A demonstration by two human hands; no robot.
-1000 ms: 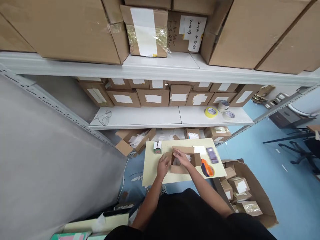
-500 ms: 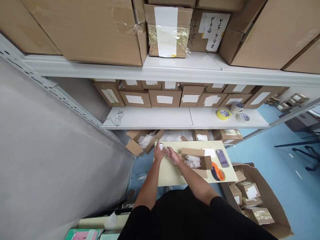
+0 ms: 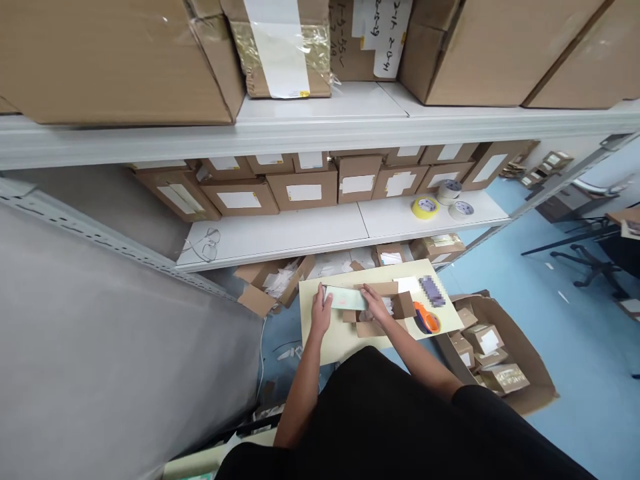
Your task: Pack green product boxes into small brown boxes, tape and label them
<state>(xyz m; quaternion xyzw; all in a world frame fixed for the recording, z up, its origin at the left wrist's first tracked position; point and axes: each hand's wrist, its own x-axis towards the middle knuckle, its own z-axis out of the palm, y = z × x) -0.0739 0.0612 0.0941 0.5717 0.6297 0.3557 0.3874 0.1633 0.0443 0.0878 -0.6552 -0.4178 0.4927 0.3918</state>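
Between my two hands is a pale green flat strip (image 3: 346, 299) with a faint pinkish mark. Its left end is gripped by my left hand (image 3: 321, 313), thumb on the face. My right hand (image 3: 375, 304) closes on its right end. The strip is held above a cream tabletop (image 3: 311, 343), partly over an open cardboard box (image 3: 370, 329). White pieces (image 3: 388, 306) show inside that box, partly hidden by my right hand. Whether the strip is card or a slim packet, I cannot tell.
Orange and yellow tape items (image 3: 427, 319), a white sheet (image 3: 406, 285) and a blurred purple thing (image 3: 432, 291) lie to the right. Shelving (image 3: 280, 235) with cartons stands ahead. A large carton (image 3: 537, 380) of small boxes is at right, another open box (image 3: 256, 300) at left.
The pale green strip has come into view stretched between my hands, which have moved further apart. A small white piece was near my left hand before. My view has turned and shifted.
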